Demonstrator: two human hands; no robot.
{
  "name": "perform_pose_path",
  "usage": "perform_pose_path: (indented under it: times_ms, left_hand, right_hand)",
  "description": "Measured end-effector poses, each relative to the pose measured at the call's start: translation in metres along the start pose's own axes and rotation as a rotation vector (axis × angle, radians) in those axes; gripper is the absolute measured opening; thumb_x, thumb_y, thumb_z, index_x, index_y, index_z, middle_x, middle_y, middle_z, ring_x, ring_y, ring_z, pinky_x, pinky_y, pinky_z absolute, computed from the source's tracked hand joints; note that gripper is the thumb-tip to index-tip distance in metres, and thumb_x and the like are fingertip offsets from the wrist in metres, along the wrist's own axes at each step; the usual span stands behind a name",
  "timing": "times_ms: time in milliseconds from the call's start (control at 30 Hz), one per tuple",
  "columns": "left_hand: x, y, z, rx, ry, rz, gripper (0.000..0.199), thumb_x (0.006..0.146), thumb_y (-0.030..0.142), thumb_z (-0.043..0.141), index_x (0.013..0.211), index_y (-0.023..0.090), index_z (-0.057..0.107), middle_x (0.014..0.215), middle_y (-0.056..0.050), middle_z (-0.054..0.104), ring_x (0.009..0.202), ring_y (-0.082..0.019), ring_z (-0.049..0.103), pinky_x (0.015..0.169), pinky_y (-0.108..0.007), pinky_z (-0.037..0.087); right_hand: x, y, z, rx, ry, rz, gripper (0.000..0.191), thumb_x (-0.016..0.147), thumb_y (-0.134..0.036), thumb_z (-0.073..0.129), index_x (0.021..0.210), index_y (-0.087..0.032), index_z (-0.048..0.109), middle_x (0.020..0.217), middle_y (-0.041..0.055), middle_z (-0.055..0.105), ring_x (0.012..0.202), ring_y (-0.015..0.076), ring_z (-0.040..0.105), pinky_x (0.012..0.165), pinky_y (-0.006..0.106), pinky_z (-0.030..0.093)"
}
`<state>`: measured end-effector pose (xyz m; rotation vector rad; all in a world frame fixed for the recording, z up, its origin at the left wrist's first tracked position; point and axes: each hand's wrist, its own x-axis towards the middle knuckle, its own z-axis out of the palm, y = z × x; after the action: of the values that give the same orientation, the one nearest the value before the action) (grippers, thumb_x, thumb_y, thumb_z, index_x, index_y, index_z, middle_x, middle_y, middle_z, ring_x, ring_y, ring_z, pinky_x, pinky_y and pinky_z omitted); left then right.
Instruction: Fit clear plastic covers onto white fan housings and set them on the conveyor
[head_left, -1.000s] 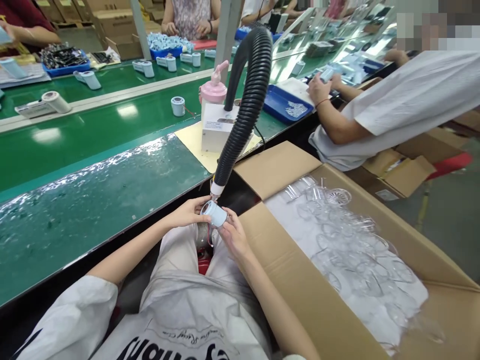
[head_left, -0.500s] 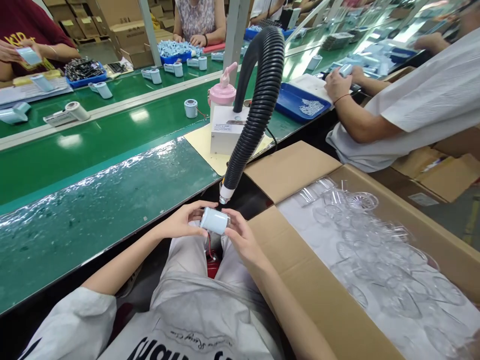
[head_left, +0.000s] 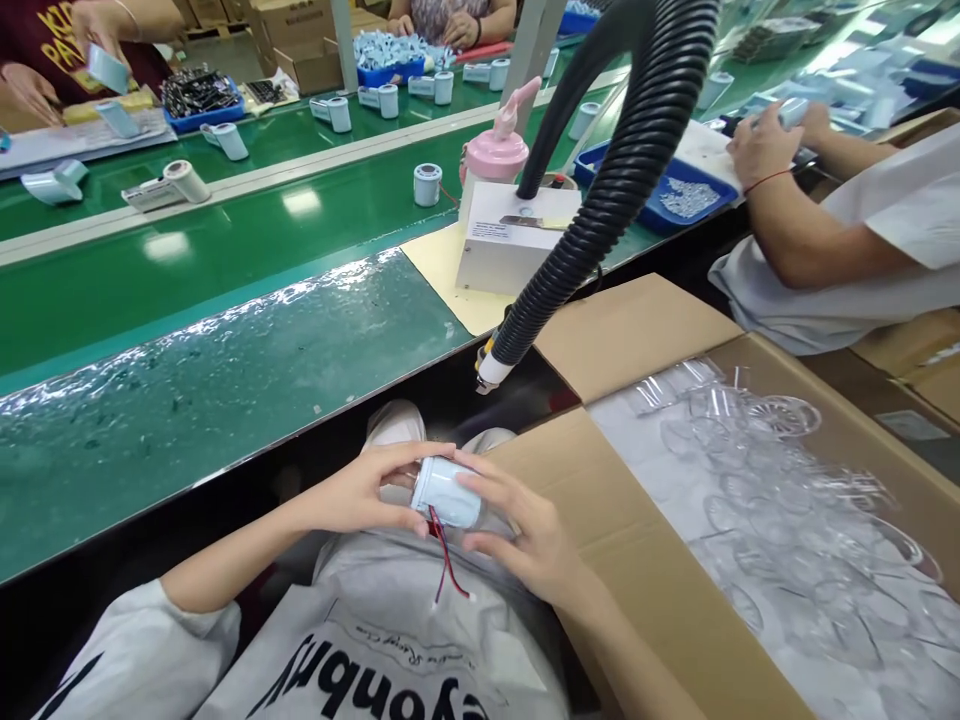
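A light-blue plastic cylinder [head_left: 448, 492], likely a small motor housing, lies on its side between my two hands above my lap. Red and dark wires [head_left: 444, 560] with small white ends hang from its left end. My left hand [head_left: 382, 490] grips that left end, thumb below and fingers above. At the other end my right hand [head_left: 517, 515] closes its fingers over the top and side. Past my hands, the nozzle [head_left: 489, 372] of a black corrugated hose [head_left: 600, 220] points down, apart from the cylinder.
To my right stands an open cardboard box [head_left: 637, 600] holding several clear plastic parts [head_left: 802, 520]. The hose rises from a white machine [head_left: 502, 240] beside a pink-lidded bottle [head_left: 495, 150]. A green conveyor [head_left: 262, 230] runs across. Co-workers sit opposite and at right, near a blue tray [head_left: 690, 195].
The cylinder has come lower and nearer my body, away from the nozzle, and turned so its wires show in front. Both hands moved with it. My view has shifted too.
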<state>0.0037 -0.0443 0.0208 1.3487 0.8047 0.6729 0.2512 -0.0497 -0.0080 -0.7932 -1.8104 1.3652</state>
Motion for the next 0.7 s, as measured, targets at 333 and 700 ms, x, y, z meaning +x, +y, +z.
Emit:
perform_pose_path:
  times_ms: [333, 700]
  left_hand:
    - [-0.007, -0.015, -0.003, -0.248, -0.057, -0.086, 0.080, 0.073, 0.021, 0.086, 0.146, 0.028, 0.054, 0.149, -0.013, 0.056, 0.127, -0.030, 0.063, 0.105, -0.041, 0.053]
    - [0.029, 0.004, -0.050, 0.210, 0.218, -0.258, 0.046, 0.083, 0.044, 0.069, 0.124, 0.025, 0.066, 0.131, -0.003, 0.069, 0.112, -0.027, 0.067, 0.089, -0.033, 0.057]
  right_hand:
    - [0.001, -0.004, 0.002, 0.079, 0.034, 0.151, 0.042, 0.080, -0.046, 0.083, 0.120, -0.039, 0.074, 0.140, 0.0060, 0.064, 0.128, 0.0347, 0.061, 0.110, 0.056, 0.047]
    - [-0.005, 0.029, -0.013, -0.300, 0.267, 0.272, 0.051, 0.091, -0.057, 0.064, 0.134, -0.031, 0.065, 0.150, 0.0079, 0.054, 0.137, 0.0306, 0.051, 0.115, 0.047, 0.041]
